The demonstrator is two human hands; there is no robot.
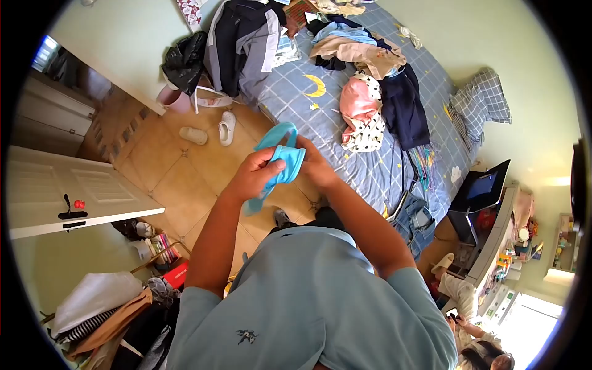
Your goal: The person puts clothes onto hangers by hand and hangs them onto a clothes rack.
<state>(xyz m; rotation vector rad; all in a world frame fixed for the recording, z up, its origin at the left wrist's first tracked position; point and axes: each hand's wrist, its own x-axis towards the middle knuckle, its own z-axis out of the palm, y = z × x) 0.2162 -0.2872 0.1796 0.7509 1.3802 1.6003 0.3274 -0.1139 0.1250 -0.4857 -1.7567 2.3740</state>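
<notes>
In front of my body I hold a bright blue cloth item (288, 164) with a wide strap-like loop at its top and a loose end hanging below. I cannot make out exactly what kind of item it is. My left hand (251, 175) is closed on its left side, with the thumb pressed on the folded cloth. On the other side my right hand (316, 165) grips it, the fingers partly hidden behind the fabric.
A bed (293, 86) with piled clothes (364, 52) lies ahead. White clogs (227, 127) rest on the tiled floor. An open door (86, 191) and a clothes heap (117, 308) are at left. At lower right, a person (462, 314) holds a phone (453, 314) beside a desk.
</notes>
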